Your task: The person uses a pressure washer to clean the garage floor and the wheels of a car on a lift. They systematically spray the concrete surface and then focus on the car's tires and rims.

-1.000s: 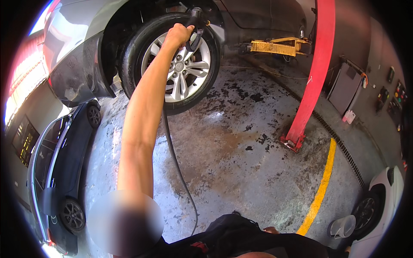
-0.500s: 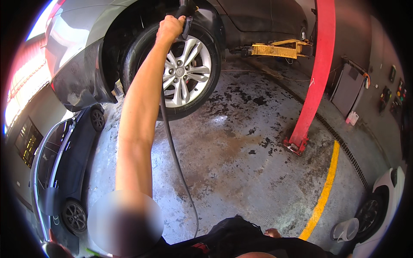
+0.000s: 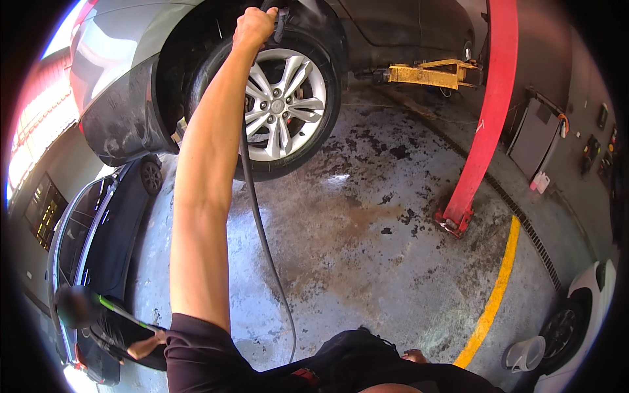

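Note:
My left arm stretches up to the raised wheel (image 3: 278, 108), a black tyre on a silver multi-spoke rim. High in front of the tyre's top, at the wheel arch, my left hand (image 3: 255, 29) is closed round a black hose-fed gun (image 3: 282, 26); its front end is hidden. A dark hose (image 3: 259, 219) hangs from it past the wheel and down to the floor. The grey car (image 3: 124, 39) carrying the wheel is held up off the floor. My right hand does not show; a small patch of skin near my dark clothing is too little to identify.
A red lift post (image 3: 485, 131) stands at the right, with a yellow lift arm (image 3: 426, 75) under the car. Dark car (image 3: 118, 236) at left; a person with a green-ended pole (image 3: 121, 309) beside it. A white bucket (image 3: 526, 354) is next to a white car.
My left hand has moved slightly up and left with the gun, and the hose has shifted left. The person at lower left now shows more fully, with the pole.

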`<action>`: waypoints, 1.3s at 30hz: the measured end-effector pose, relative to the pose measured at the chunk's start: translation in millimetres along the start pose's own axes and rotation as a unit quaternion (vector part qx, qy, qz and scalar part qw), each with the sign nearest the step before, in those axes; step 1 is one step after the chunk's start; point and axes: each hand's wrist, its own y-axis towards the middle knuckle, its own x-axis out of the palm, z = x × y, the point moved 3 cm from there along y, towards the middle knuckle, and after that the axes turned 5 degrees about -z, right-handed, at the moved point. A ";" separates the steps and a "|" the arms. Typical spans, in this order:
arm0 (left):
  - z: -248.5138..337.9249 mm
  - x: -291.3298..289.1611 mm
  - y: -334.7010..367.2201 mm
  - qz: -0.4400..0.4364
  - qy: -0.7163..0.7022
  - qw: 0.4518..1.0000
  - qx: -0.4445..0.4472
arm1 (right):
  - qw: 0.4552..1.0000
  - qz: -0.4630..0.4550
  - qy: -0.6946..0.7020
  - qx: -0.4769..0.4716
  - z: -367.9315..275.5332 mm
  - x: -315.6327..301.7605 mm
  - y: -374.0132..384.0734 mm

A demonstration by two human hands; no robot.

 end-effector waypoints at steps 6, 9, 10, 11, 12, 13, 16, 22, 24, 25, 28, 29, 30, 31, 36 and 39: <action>-14.2 -25.4 21.4 0.014 0.030 0.999 -0.005 | 1.000 -0.028 0.001 0.011 21.2 4.4 11.4; -12.4 -23.9 32.7 0.002 0.043 0.999 0.013 | 0.997 -0.028 -0.074 -0.026 26.2 7.9 8.8; -20.1 -29.3 37.0 0.002 0.058 0.998 0.012 | 0.992 -0.031 -0.112 -0.041 17.3 7.5 6.4; -27.5 -33.3 38.6 0.001 0.072 0.997 0.012 | 0.987 -0.033 -0.149 -0.056 7.6 6.8 3.2; -25.2 -28.8 35.8 -0.013 0.075 0.997 0.013 | 0.980 -0.028 -0.186 -0.065 3.5 6.4 -2.7; -20.8 -23.8 33.5 -0.026 0.077 0.997 0.013 | 0.972 -0.023 -0.222 -0.074 -0.2 5.5 -5.4; -18.2 -23.7 34.5 -0.043 0.091 0.995 0.011 | 0.961 -0.051 -0.248 -0.107 -1.3 -1.1 0.0; -2.9 -6.6 32.5 -0.064 0.084 0.994 0.008 | 0.994 -0.059 0.000 -0.094 14.7 -8.7 18.7; -0.4 -1.5 34.3 -0.054 0.080 0.995 0.011 | 0.998 -0.054 0.009 -0.035 18.1 -11.6 25.2; 0.0 -0.2 35.1 -0.045 0.078 0.996 0.013 | 0.999 -0.049 0.003 -0.013 18.1 -13.7 26.6; -5.4 5.9 42.9 -0.040 0.086 0.995 0.017 | 0.999 -0.035 -0.002 0.016 19.9 -17.4 29.0; -8.3 9.1 46.1 -0.042 0.091 0.995 0.018 | 0.999 -0.032 -0.001 0.020 20.8 -18.4 29.3; -6.2 9.8 48.7 -0.044 0.097 0.994 0.003 | 0.999 -0.025 -0.003 0.022 23.7 -21.0 31.4; -4.4 9.5 50.5 -0.036 0.100 0.994 0.001 | 1.000 -0.022 -0.009 0.011 25.8 -23.7 34.4; -2.3 8.6 70.0 0.004 0.116 0.993 0.025 | 0.999 -0.027 -0.012 -0.023 45.4 -33.6 44.5; -14.9 5.2 75.1 0.013 0.141 0.990 0.012 | 0.999 -0.043 0.018 0.019 39.7 -41.8 44.9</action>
